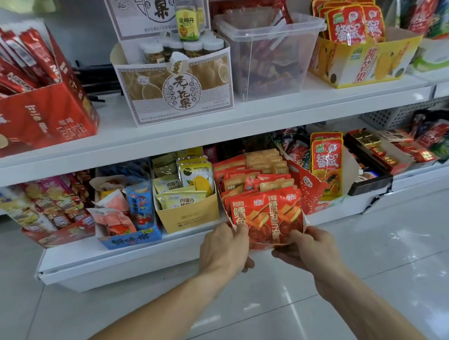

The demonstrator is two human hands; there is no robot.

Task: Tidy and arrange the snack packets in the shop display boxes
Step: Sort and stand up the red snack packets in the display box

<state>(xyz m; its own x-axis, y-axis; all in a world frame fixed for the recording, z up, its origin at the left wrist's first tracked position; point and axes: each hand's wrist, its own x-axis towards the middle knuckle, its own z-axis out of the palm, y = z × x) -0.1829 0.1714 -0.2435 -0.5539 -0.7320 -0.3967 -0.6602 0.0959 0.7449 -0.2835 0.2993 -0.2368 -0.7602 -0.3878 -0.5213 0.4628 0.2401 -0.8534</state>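
Note:
Red-orange snack packets (pixel 267 217) stand in rows on the lower shelf, their front ones leaning out over the shelf edge. My left hand (pixel 224 248) grips the left lower corner of the front packets, thumb on their face. My right hand (pixel 305 247) holds their right lower corner from below, fingers curled under. Behind them more of the same packets (pixel 252 173) fill a torn red display box (pixel 308 188).
A yellow box of pale packets (pixel 189 214) sits to the left, a blue box (pixel 130 238) beyond it. A red papaya packet (pixel 327 163) stands to the right. The upper shelf (pixel 215 128) holds a clear tub (pixel 271 56) and boxes. Glossy white floor lies below.

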